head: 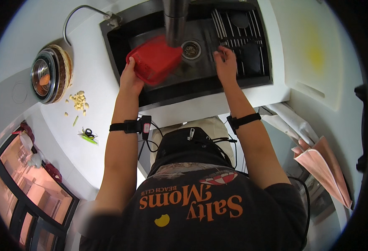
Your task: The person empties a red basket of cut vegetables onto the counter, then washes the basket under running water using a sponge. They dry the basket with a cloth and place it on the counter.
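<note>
My left hand (131, 77) grips the near left rim of a red plastic basin (159, 59), which is tilted over the left part of a dark sink (199, 73). The basin is somewhat blurred, and the tap (174, 25) hides part of its far side. My right hand (226, 64) is over the sink between the drain strainer (191, 50) and a rack of metal rods (239, 34). Its fingers are partly curled and apart, with nothing visible in them. Bits lie in the strainer.
Left on the white counter are peeled garlic cloves (80, 100), a green stalk piece (75, 121), black-handled scissors (89, 133) by a green packet, and stacked bowls and baskets (47, 73). A thin curved spout (77, 14) rises behind. Pink cloths (322, 166) hang at the right.
</note>
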The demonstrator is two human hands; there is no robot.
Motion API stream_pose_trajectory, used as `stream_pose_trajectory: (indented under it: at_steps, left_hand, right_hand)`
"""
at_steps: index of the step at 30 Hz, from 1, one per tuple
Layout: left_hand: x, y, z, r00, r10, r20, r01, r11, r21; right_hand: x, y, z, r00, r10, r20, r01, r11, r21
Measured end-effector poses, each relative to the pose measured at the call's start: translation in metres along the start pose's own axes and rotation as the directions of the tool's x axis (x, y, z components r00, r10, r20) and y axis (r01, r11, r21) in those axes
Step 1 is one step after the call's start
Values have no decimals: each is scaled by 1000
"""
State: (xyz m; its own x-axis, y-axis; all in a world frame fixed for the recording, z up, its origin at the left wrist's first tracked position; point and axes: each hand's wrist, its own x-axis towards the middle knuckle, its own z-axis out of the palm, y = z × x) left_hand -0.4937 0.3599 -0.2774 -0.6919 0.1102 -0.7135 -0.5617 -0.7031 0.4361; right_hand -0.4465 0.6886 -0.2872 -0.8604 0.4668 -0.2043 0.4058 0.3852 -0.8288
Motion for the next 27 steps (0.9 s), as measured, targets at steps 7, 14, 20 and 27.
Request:
stream_pose_trajectory:
  at_steps: [7,14,20,27]
  left_hand:
    - [-2,7,2,978,82,-194,-25,961,277]
    - [-12,33,33,988,152,-39,-136,953,270]
    - [-30,29,37,973,228,-46,-205,936,287]
    - [-51,22,26,977,205,-63,-176,934,312]
  right_hand:
    - [32,58,-89,945,-233,-232,21,747,-664]
    - [49,73,-145,948,-293,-128,191,841,-506]
    - [-39,29,-220,917,-367,-155,316,907,-277]
    - [-119,78,-175,960,31,277,132,827,-547]
